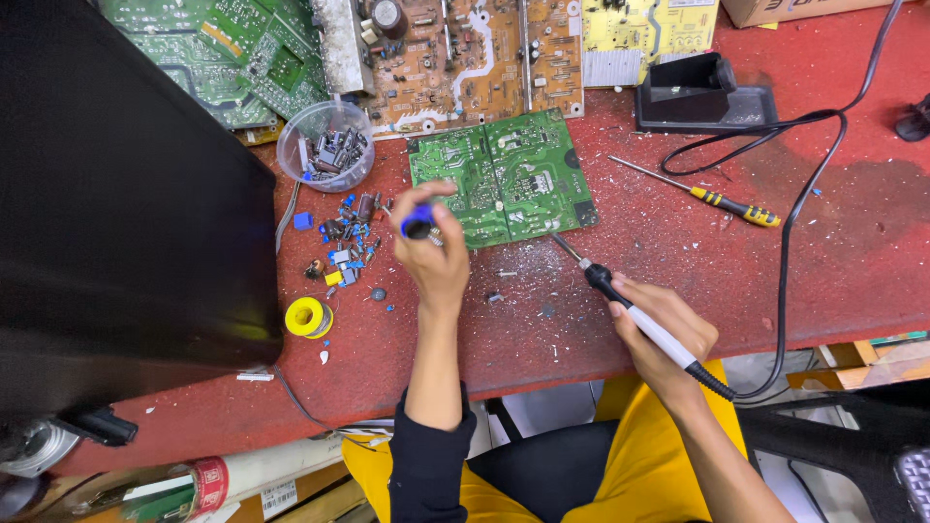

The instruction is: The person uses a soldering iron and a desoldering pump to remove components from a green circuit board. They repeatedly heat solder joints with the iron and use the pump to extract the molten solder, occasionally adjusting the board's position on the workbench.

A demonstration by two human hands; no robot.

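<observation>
On the red counter, green circuit board lying flat. Left hand closed around a blue tool at the board's near edge. Right hand gripping a soldering iron, tip by the board's corner.

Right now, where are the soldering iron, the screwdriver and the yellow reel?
soldering iron (pixel 641 320), head view, on its white handle
screwdriver (pixel 733 205), head view, on its yellow and black grip
yellow reel (pixel 307 316), head view, on its yellow rim

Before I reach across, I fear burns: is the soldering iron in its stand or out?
Out. The right hand holds the soldering iron, tip near the green circuit board; the black stand sits empty.
</observation>
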